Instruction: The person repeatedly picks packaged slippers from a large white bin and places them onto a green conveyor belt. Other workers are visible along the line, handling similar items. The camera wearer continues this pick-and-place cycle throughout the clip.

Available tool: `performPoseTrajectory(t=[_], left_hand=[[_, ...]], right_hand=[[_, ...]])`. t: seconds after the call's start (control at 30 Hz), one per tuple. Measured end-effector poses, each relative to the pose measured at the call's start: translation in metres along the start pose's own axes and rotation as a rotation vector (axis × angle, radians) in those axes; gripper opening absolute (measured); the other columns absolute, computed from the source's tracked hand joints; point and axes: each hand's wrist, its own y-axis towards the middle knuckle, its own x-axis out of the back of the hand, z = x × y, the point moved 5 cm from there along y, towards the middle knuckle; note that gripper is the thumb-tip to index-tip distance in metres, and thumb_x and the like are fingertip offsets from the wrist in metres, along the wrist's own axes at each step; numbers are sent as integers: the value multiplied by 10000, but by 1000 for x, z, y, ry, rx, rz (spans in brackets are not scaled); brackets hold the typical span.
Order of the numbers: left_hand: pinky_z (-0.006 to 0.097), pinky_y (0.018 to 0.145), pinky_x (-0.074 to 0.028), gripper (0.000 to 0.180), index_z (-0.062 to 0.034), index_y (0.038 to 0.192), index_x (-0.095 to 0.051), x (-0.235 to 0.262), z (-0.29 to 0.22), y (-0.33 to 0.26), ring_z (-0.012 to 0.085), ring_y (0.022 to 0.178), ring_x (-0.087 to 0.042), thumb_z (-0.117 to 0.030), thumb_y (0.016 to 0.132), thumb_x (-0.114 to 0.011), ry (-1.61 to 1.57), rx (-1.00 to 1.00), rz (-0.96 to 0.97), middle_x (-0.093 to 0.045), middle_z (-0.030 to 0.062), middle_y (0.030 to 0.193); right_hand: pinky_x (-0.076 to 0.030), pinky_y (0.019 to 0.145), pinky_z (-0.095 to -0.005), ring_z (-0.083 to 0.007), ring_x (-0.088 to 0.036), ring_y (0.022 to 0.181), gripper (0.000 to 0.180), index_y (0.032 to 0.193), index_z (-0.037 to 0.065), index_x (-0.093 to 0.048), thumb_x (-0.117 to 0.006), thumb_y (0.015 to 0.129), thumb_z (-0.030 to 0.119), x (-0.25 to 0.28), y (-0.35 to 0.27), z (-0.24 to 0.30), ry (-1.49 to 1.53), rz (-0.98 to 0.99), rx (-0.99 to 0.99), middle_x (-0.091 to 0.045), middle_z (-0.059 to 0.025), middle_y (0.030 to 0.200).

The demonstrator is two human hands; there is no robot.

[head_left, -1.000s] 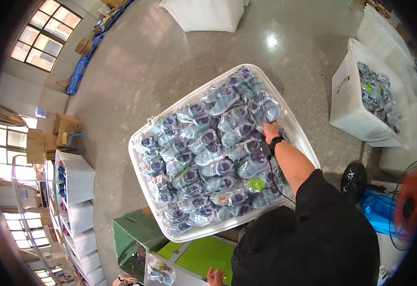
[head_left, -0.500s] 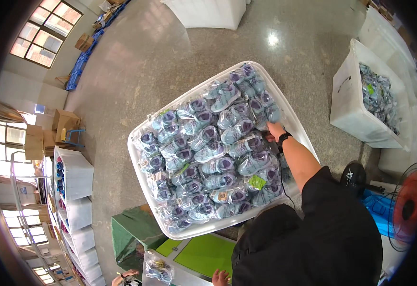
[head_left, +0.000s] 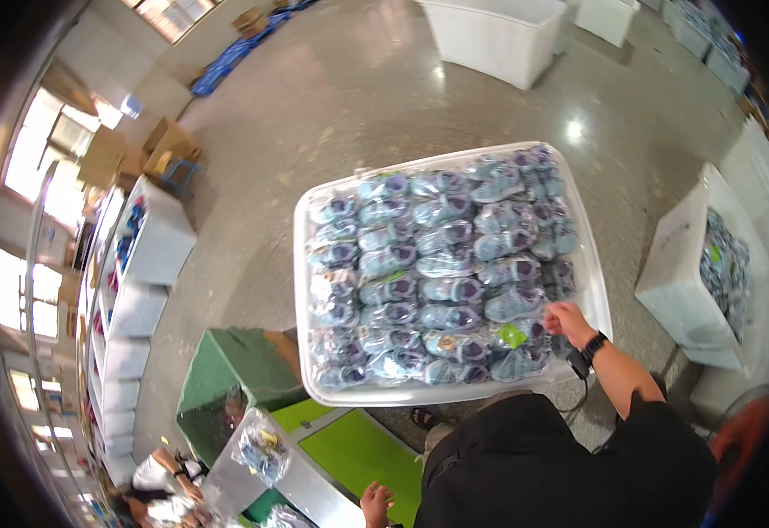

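Note:
A white rectangular bin [head_left: 455, 398] is filled with grey-blue shoes [head_left: 452, 290], bagged in clear plastic and laid in rows. My right hand [head_left: 569, 322], with a black watch on its wrist, hovers at the near right side of the rows. Its fingers are curled close to a bagged shoe [head_left: 515, 304]; whether they pinch anything is hidden. Under that wrist hangs a small black device [head_left: 580, 364] on a cable. Low in the view, my left hand [head_left: 376, 504] is empty, with loosely bent fingers apart, beside the green-topped table [head_left: 369, 456].
Bagged shoes [head_left: 261, 447] lie on the table's grey end, near a green box [head_left: 226, 374]. Another person [head_left: 169, 480] is at the lower left. A white bin of bagged goods [head_left: 697, 264] stands right; more white bins [head_left: 499, 35] stand beyond, and white containers [head_left: 160, 233] line the left.
My view has turned, so the bin appears straighter and farther right. My right hand has come nearer along the bin's right side. The other person shows more.

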Motion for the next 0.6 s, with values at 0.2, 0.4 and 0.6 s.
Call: performPoseTrajectory(t=[0.2, 0.4, 0.6], left_hand=[[279, 630, -555, 501, 70, 1369, -505, 58, 11, 23, 182, 803, -682, -146, 933, -627, -4, -114, -79, -699, 152, 997], [268, 612, -507, 506, 26, 1313, -586, 150, 64, 50, 125, 716, -622, -221, 884, -694, -119, -180, -250, -710, 95, 871], [410, 836, -537, 485, 13, 1195, -656, 278, 139, 66, 337, 914, -687, -272, 813, -747, 75, -279, -747, -716, 203, 955]], right_hand=[[-504, 543, -279, -136, -662, 679, 203, 984, 98, -636, -637, 964, 301, -45, -48, -15, -87, -10, 104, -669, -29, 812], [-458, 489, -255, -116, -613, 603, 179, 928, 114, -605, -598, 983, 284, -124, -72, -47, -328, 85, 194, -628, -8, 751], [-505, 505, -257, -128, -642, 628, 224, 1037, 72, -623, -592, 991, 289, -220, -84, -84, -689, 210, 228, -635, -19, 785]])
